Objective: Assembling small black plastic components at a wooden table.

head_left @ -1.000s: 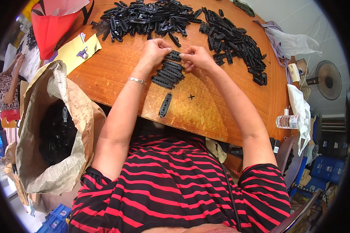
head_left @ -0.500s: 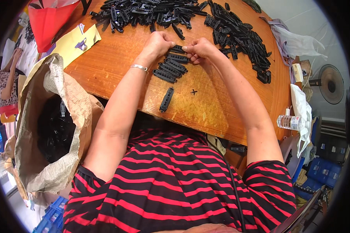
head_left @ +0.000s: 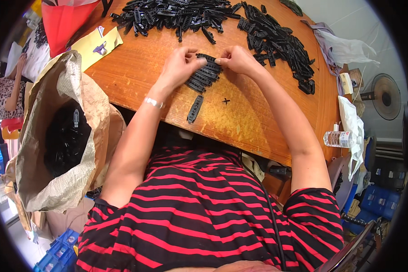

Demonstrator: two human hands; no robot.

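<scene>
Left hand [head_left: 182,65], right hand [head_left: 238,60], lined-up black pieces [head_left: 205,77] at fingertips, wooden table [head_left: 251,131]

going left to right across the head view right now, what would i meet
Brown paper sack → left hand → row of black plastic parts → right hand → clear plastic bottle → round fan

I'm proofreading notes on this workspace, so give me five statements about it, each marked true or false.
1. The left hand and right hand are at the far end of the row of black parts. True.
2. The paper sack is closed. False: the paper sack is open.
3. One single part lies nearer the person than the row. True.
4. The fan is on the left. False: the fan is on the right.
5. The shirt is plain white. False: the shirt has black and red stripes.
</scene>
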